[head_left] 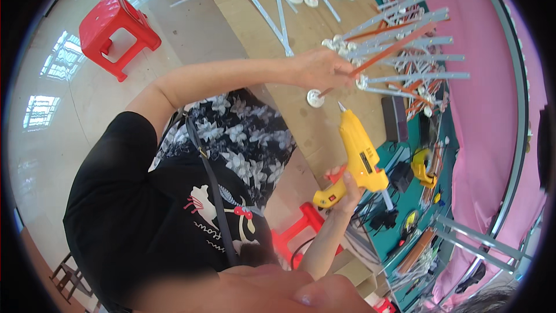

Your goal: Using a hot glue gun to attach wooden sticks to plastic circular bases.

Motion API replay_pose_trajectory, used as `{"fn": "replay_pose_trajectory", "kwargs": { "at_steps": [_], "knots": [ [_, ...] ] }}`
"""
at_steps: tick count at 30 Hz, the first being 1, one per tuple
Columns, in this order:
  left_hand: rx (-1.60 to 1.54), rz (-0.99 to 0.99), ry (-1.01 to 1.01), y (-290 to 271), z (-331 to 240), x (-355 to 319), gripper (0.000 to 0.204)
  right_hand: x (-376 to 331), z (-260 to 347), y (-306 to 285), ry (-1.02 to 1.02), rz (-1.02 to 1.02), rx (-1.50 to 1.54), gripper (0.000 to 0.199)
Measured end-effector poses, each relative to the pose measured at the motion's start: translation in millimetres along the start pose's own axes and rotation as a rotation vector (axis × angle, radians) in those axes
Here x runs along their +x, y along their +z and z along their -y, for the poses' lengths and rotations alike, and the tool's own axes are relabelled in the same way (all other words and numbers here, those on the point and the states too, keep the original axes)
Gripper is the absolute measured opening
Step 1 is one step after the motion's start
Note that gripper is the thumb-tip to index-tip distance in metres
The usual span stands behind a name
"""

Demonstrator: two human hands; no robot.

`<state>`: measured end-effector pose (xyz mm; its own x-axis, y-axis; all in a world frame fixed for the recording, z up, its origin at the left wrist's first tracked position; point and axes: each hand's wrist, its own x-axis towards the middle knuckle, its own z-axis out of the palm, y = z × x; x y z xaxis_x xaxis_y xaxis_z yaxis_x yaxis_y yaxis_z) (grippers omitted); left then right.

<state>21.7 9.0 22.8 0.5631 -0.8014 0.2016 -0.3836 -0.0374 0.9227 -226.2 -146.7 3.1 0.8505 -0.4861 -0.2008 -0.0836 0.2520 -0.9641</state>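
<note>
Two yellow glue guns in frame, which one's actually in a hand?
The larger yellow glue gun at centre, gripped by the right hand, nozzle pointing up. The other glue gun lies unheld on the green table.

Red plastic stool (117,30), upper left, on pale tiled floor (63,104). Second red stool (301,229), lower centre. Pink cloth (492,98), right side. Spare yellow glue gun (424,168) on green tabletop (408,197), right of centre.

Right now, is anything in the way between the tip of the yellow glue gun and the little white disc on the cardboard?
Nothing visible: only bare cardboard lies between the glue gun nozzle and the white disc.
</note>
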Motion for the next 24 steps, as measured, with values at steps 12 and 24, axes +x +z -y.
{"fn": "replay_pose_trajectory", "kwargs": {
  "at_steps": [12, 24],
  "knots": [
    [0.208, -0.298, 0.142, -80, -13, 16, 0.025, 30, -32, -29, 0.136, 0.214, 0.362, 0.032],
    [0.446, -0.557, -0.035, -117, 22, 131, 0.017, 30, -39, -27, 0.16, 0.221, 0.4, 0.034]
  ]
}}
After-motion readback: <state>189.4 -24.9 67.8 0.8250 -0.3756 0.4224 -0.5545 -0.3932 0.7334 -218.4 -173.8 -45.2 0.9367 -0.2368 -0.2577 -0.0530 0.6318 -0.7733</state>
